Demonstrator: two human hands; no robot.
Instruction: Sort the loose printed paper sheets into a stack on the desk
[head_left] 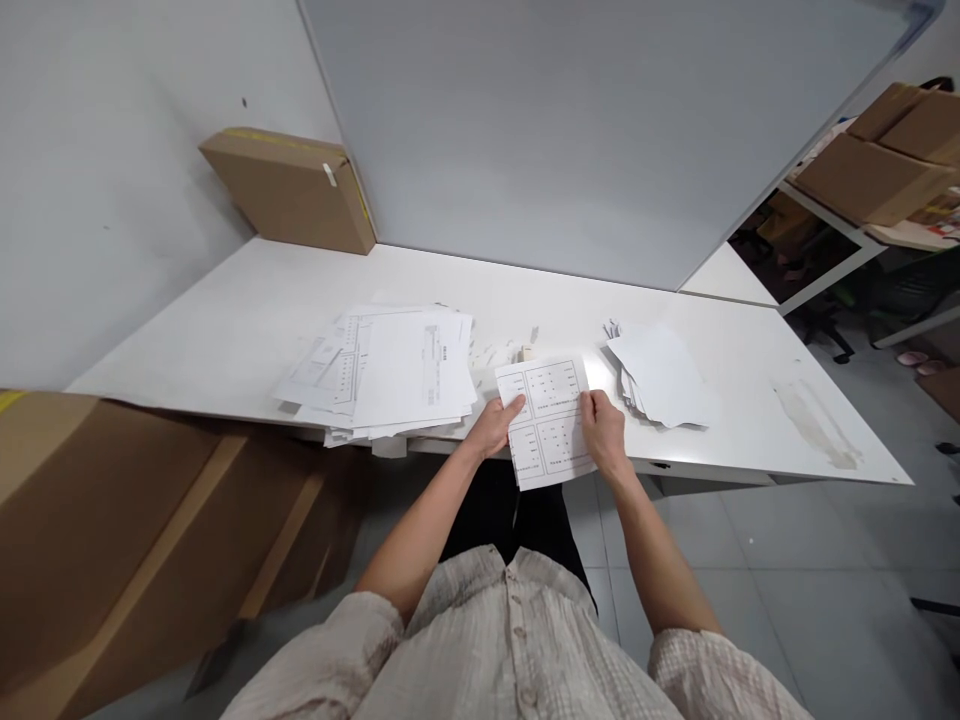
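A printed sheet of paper [551, 425] with boxed sections is held over the front edge of the white table. My left hand [495, 425] is closed on its left side, the thumb lying on top. On the opposite side my right hand [602, 428] pinches the sheet's edge. Left of the hands lies an uneven stack of printed papers [409, 370]. To the right rests a smaller pile of papers [664, 375], its top sheet blank. Just behind the held sheet stands a small pale block-like object [526, 353], partly hidden; its kind I cannot make out.
Small paper scraps [491, 352] are scattered on the white table [750, 400]. A cardboard box [292, 190] stands at the back left, against the wall and a grey panel [540, 130]. Large cardboard boxes [150, 520] sit below at left. More boxes [874, 175] are at far right.
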